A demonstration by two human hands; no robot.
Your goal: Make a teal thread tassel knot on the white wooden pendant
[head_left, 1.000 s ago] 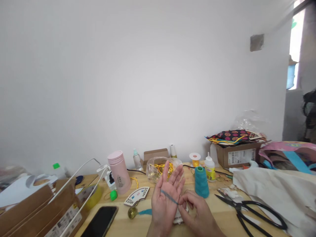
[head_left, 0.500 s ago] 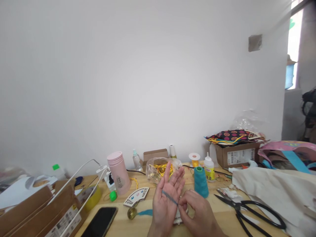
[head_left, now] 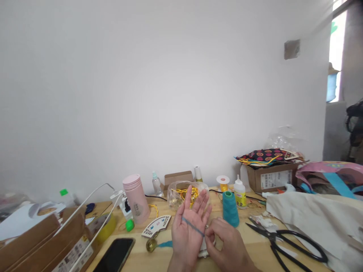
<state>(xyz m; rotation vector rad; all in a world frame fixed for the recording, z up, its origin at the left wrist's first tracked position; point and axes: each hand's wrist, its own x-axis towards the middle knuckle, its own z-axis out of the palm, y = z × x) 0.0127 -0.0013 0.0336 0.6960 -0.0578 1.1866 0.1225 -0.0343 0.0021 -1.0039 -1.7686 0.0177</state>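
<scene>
My left hand [head_left: 191,228] is held palm up with its fingers stretched out. Across its palm runs a band of blue-teal thread [head_left: 193,226], looped around the hand. My right hand [head_left: 224,241] pinches the thread at the outer edge of that palm. Beneath the hands a pale piece [head_left: 204,251] shows only in part. Just behind them stands a cone of teal thread [head_left: 230,209]. To the left lie a fan-shaped printed plate [head_left: 155,226] and a brass-coloured bell [head_left: 151,244] with a blue tassel [head_left: 165,244], partly covered by my left hand.
Black scissors [head_left: 286,241] lie at the right beside a white cloth [head_left: 300,215]. A glue bottle [head_left: 239,192] and a bag of yellow cords [head_left: 184,192] stand behind. On the left are a phone [head_left: 115,255], a pink canister [head_left: 136,200] and a cardboard box [head_left: 68,241].
My left hand has shifted slightly left and its fingers have spread a little more. The right hand stays in nearly the same spot, still pinching the thread.
</scene>
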